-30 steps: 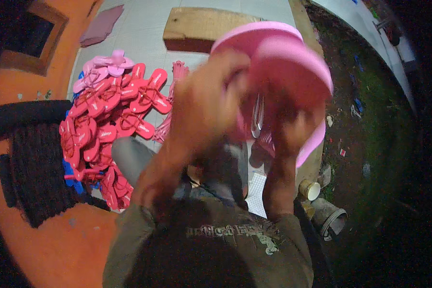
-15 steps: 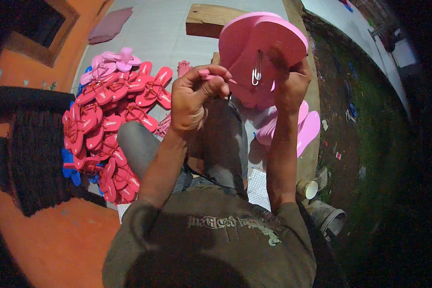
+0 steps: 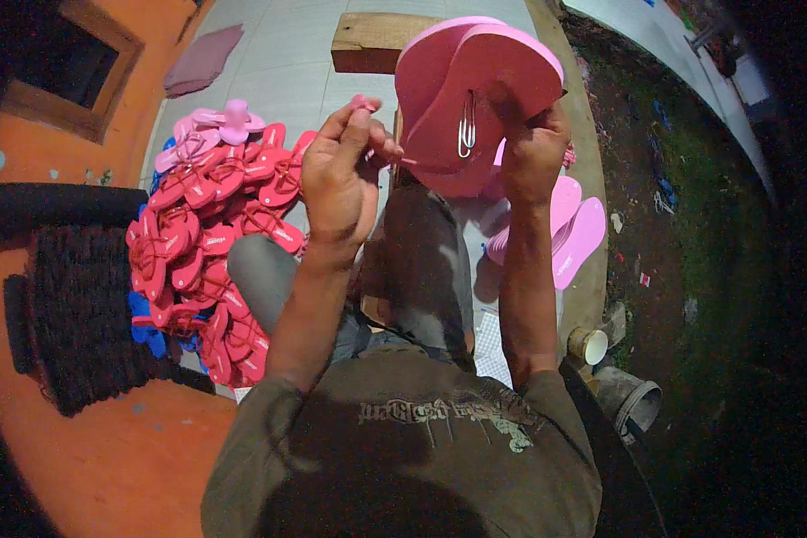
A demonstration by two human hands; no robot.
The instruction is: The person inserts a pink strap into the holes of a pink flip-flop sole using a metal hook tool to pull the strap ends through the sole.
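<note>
1. Left hand point(image 3: 341, 175): curled, thumb and fingertips pinching small pink piece point(image 3: 365, 104).
2. Right hand point(image 3: 536, 161): clamped on right edge of pink soles point(image 3: 439, 112), raised between both hands; hands apart.
3. Silver wire loop point(image 3: 467, 130) against front sole; upper end shadowed, can't tell if right fingers touch it.
4. Rear sole partly hidden.

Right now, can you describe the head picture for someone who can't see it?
The right hand holds up pink flip-flop soles, and the left hand pinches what looks like a pink strap. A silver looped tool shows against the soles; red flip-flops lie heaped on the left.
</note>
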